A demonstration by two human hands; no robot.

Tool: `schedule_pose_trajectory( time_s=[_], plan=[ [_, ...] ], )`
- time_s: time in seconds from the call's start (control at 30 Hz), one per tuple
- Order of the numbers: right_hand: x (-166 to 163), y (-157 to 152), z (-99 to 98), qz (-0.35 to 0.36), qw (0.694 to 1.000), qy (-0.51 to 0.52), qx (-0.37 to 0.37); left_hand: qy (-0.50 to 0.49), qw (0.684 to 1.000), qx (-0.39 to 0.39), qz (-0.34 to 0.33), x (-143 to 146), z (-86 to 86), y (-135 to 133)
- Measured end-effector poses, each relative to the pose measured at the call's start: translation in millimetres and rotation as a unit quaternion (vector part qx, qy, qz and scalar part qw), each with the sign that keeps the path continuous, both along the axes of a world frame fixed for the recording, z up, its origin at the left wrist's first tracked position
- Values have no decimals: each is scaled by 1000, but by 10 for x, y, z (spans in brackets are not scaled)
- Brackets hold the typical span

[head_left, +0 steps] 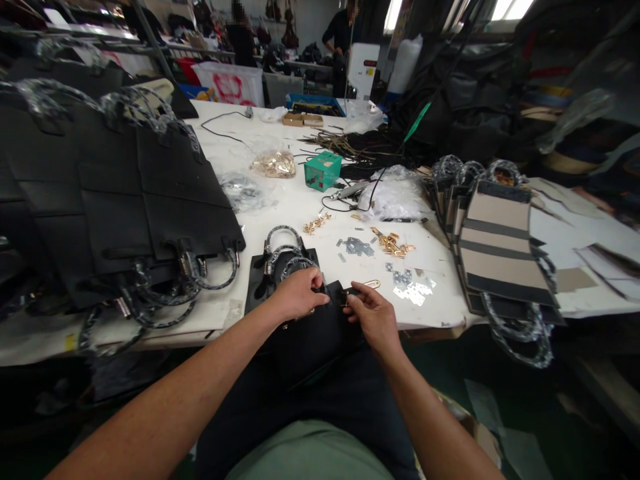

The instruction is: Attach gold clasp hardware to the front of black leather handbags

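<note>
A black handbag (pixel 315 340) lies across my lap and the table's front edge. Over it is my left hand (pixel 300 293), thumb and fingers pinched together; what is between them is too small and dark to make out. My right hand (pixel 373 315) is closed at the bag's right edge, its thumb and fingertips on a small gold-coloured metal fitting (pixel 345 298). Plastic-wrapped handles (pixel 284 241) rise behind my left hand. Just beyond my right hand lies a gold-coloured oblong ring (pixel 371 284).
Black bags (pixel 115 180) are piled at left. Partly made bags with beige panels (pixel 495 233) stack at right. Gold fittings (pixel 393 243) and grey metal plates (pixel 356 247) lie beyond my hands, before a green box (pixel 323 171) and a white plastic bag (pixel 397 197). Two people stand behind.
</note>
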State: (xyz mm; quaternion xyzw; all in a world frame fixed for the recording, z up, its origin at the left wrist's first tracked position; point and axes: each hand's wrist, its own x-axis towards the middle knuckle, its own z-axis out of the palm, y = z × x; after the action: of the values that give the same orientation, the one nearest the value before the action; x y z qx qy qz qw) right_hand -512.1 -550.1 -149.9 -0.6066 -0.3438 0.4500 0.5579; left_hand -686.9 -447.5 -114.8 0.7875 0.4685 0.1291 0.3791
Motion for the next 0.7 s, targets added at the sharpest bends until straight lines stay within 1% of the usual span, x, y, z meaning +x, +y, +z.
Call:
schedule_pose_trajectory(
  time_s=[0.13,0.23,0.3,0.43,0.53,0.7],
  plan=[
    [-106,-39,-104,-48,997,-49,23,-16,1000,-20,-3,31,-12,55],
    [-193,-59,-162,-84,987,-128,47,-18,999,-26,-8,48,3,66],
    [-215,-61,-177,-89,975,-192,67,-19,999,-27,-7,55,15,57],
    [-199,-55,-163,-59,942,-309,120,-27,999,-41,-4,70,43,32],
    [-191,-49,-139,-30,918,-366,149,-39,998,-56,1,80,55,16],
    [-178,-22,-106,17,900,-417,129,-65,996,-56,18,77,56,-32]
  ],
)
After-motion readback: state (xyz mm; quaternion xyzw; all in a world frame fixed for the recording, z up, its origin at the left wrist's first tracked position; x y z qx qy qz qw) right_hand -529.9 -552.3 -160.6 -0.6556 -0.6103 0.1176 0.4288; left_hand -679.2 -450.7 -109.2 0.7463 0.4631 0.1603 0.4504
